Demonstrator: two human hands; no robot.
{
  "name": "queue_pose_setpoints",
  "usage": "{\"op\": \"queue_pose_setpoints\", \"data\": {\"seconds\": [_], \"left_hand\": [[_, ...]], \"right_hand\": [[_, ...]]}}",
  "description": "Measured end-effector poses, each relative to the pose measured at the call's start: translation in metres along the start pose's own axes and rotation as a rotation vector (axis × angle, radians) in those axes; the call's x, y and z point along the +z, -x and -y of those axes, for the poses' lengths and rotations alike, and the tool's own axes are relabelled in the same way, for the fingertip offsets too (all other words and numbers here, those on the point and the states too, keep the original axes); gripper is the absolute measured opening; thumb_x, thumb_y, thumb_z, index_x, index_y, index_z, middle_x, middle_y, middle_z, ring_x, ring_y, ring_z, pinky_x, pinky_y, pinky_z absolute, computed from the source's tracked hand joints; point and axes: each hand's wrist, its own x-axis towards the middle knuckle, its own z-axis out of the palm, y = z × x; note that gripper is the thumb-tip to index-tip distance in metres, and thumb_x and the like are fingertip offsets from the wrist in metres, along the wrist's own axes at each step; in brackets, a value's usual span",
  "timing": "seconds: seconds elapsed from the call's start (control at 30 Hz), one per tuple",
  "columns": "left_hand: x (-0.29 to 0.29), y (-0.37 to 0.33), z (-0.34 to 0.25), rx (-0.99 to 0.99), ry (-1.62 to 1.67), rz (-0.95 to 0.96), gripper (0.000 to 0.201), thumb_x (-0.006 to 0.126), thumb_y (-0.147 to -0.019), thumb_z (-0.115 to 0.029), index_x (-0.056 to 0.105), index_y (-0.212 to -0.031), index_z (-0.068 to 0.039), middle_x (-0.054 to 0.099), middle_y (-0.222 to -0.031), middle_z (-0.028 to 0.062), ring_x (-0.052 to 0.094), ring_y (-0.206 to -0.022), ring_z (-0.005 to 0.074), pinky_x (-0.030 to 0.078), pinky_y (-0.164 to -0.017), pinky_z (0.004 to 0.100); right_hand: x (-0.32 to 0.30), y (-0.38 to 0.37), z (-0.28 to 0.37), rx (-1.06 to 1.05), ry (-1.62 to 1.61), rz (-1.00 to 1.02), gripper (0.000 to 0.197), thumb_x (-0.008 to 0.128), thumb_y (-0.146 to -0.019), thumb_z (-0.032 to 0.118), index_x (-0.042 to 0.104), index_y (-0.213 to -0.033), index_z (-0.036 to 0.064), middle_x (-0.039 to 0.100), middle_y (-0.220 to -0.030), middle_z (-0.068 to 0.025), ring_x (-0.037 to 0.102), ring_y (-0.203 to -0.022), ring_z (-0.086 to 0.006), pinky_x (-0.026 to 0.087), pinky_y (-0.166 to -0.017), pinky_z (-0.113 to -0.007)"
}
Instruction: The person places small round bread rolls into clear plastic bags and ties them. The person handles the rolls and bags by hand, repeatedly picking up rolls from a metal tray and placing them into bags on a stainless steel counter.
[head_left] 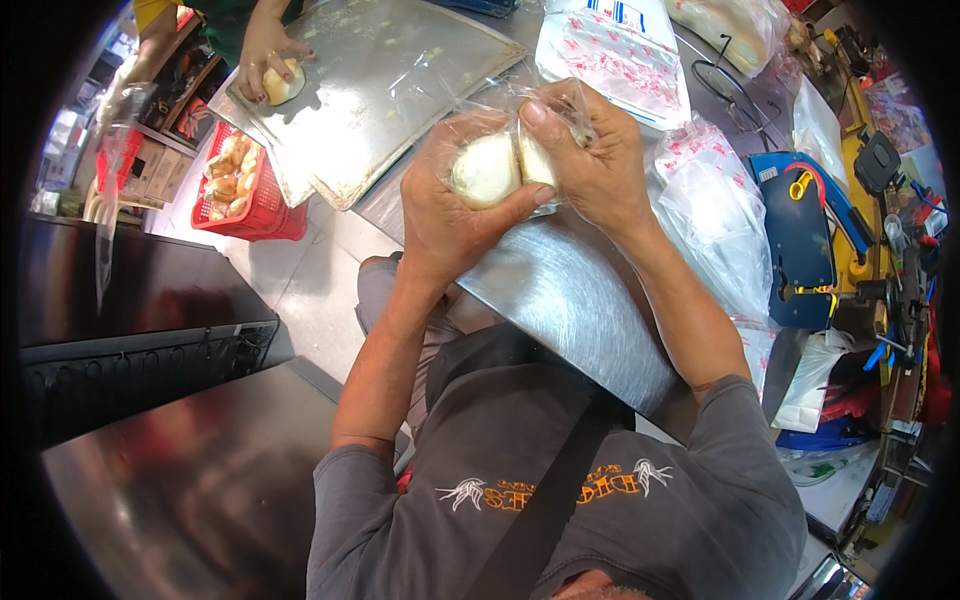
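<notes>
Two pale, rounded bun-like pieces sit side by side in a clear plastic bag above the near edge of the metal table. My left hand curls round the bag from the left, its thumb pressing near the bottom of the pieces. On the other side, my right hand grips the bag, thumb on top and the plastic bunched near its fingers. Parts of the pieces are hidden behind my hands, and their exact kind is unclear.
Across the table, another person's hand holds a round yellowish piece on a metal tray. A red basket of similar pieces stands at the left. Printed plastic bags, eyeglasses and a blue-black tool lie to the right.
</notes>
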Motion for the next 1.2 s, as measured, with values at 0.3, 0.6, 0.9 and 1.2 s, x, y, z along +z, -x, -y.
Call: {"op": "queue_pose_setpoints", "data": {"seconds": [0.3,0.6,0.9,1.2], "left_hand": [[0.0,-0.001,-0.011,-0.032,-0.045,-0.014,0.067,0.1,-0.07,-0.027,0.066,-0.121,0.001,0.074,-0.112,0.0172,0.074,-0.099,0.0264,0.059,-0.087,0.0368],[0.007,-0.005,-0.028,-0.145,-0.018,-0.015,0.076,0.1,-0.07,-0.032,0.063,-0.127,0.003,0.072,-0.112,0.0196,0.073,-0.101,0.0288,0.058,-0.088,0.0381],[-0.022,-0.027,-0.027,-0.14,-0.101,0.275,0.071,0.096,-0.071,-0.026,0.066,-0.128,0.005,0.071,-0.115,0.0142,0.07,-0.105,0.0251,0.055,-0.093,0.0359],[-0.013,-0.029,-0.038,0.003,-0.158,0.275,0.061,0.096,-0.07,-0.025,0.071,-0.12,0.0,0.069,-0.112,0.0188,0.07,-0.102,0.0365,0.056,-0.089,0.0422]], "right_hand": [[0.001,-0.001,0.004,0.023,-0.066,-0.006,0.013,0.073,-0.1,0.014,0.071,-0.099,0.0005,0.072,-0.087,-0.0028,0.063,-0.083,-0.0078,0.052,-0.075,-0.027],[-0.003,-0.006,0.01,0.034,-0.118,-0.055,0.021,0.07,-0.104,0.023,0.071,-0.1,0.0025,0.069,-0.082,0.001,0.06,-0.078,-0.0061,0.049,-0.069,-0.026],[-0.009,-0.009,0.014,-0.011,-0.105,0.003,0.022,0.077,-0.099,0.023,0.071,-0.104,0.0023,0.07,-0.089,-0.0019,0.064,-0.084,-0.0086,0.053,-0.076,-0.027],[-0.021,-0.013,0.023,-0.037,0.119,0.141,0.022,0.083,-0.091,0.017,0.077,-0.104,0.0001,0.073,-0.092,-0.0066,0.069,-0.084,-0.014,0.055,-0.077,-0.03]]}}
